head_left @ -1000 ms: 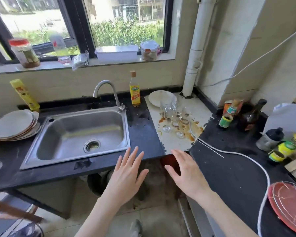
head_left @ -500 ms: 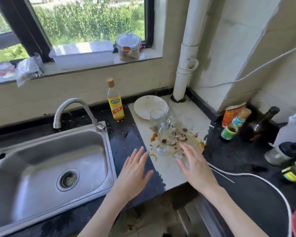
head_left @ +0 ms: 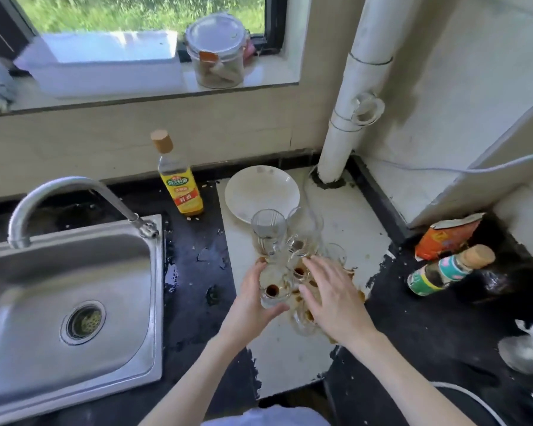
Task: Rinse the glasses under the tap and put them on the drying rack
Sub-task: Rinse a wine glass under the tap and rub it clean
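Step in hand: pick-up of the first glass, rinsing not begun. The dirty glasses (head_left: 290,250) stand clustered on the pale worktop slab (head_left: 290,358), just in front of a white plate (head_left: 260,192), with brown liquid pooled around their bases. Left hand (head_left: 253,305) curls round a small glass (head_left: 274,290) at the near left edge of the cluster, thumb at its near side, fingers on its left side; brown residue shows in the bottom of it. Right hand (head_left: 333,299) lies over the near right part of the cluster with fingers spread and fairly straight; it appears to rest on or just above the rims, and I see no grip on anything. Tap (head_left: 59,192) shows no water running; sink (head_left: 74,302) sits well to the left of the glasses. No drying rack in view. Judgement: next move calls for lifting the held glass clear of its close neighbours without knocking them, carrying it left over the dark counter (head_left: 197,272) to the spout, and turning the water on; a wet, sticky base may slip
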{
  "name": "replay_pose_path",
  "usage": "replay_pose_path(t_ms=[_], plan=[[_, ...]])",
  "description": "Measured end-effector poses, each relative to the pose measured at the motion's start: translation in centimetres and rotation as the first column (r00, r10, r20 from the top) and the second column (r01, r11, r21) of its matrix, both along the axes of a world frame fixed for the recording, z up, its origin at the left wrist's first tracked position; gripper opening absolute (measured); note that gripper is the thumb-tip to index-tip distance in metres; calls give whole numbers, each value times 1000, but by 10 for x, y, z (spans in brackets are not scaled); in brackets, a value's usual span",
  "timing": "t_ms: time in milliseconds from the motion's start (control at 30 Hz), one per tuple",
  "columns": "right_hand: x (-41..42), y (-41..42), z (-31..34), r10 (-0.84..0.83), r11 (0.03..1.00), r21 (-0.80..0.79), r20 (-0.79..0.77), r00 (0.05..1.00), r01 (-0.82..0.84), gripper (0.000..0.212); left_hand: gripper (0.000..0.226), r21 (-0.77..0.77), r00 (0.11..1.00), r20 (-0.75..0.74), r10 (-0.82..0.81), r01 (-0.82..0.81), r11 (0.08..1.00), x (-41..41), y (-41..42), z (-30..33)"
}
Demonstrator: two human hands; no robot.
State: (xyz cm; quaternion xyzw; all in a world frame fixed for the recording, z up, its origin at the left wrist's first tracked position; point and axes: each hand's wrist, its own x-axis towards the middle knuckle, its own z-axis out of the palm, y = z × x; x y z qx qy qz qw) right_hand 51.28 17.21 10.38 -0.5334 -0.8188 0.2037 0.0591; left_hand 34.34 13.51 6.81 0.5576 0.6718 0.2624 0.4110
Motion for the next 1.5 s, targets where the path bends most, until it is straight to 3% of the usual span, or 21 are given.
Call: replay_pose_path(t_ms=[133, 300, 467, 733, 867, 1033, 1167, 1333, 1400, 1500], plan=[[-2, 11, -6, 45, 999, 24, -10, 999, -45, 67, 70, 11, 996, 53, 76, -77, 997, 6, 0, -6], [-3, 18, -6, 49, 991, 121, -17, 999, -47, 53, 74, 44, 979, 103, 175, -181, 983, -1, -10, -11], [-28, 20, 3, 90, 984, 155, -4, 996, -88, 52, 71, 81, 952, 137, 274, -286, 955, -31, -28, 0], [-134, -5, 5, 306, 933, 200, 3, 952, -300, 49, 64, 124, 868, 146, 474, -492, 862, -120, -76, 14], [-202, -17, -8, 353, 913, 206, 38, 935, -353, 50, 72, 109, 840, 155, 520, -537, 836, -185, -101, 8], [-297, -11, -32, 319, 945, 58, 58, 946, -322, 55, 72, 81, 858, 140, 495, -508, 858, -276, -116, 5], [-348, 18, -37, 150, 987, -60, 12, 989, -149, 62, 68, 88, 893, 73, 444, -449, 889, -333, -105, -1], [-377, 55, -45, 11, 982, -187, -17, 1000, -14, 61, 64, 70, 912, 45, 407, -409, 910, -361, -86, -11], [-383, 55, -57, 1, 979, -204, -73, 997, -16, 54, 63, 61, 907, 54, 418, -420, 905, -366, -81, -20], [-386, 41, -75, -66, 981, -189, -192, 979, 29, 60, 66, 38, 886, 72, 458, -461, 887, -367, -81, -36]])
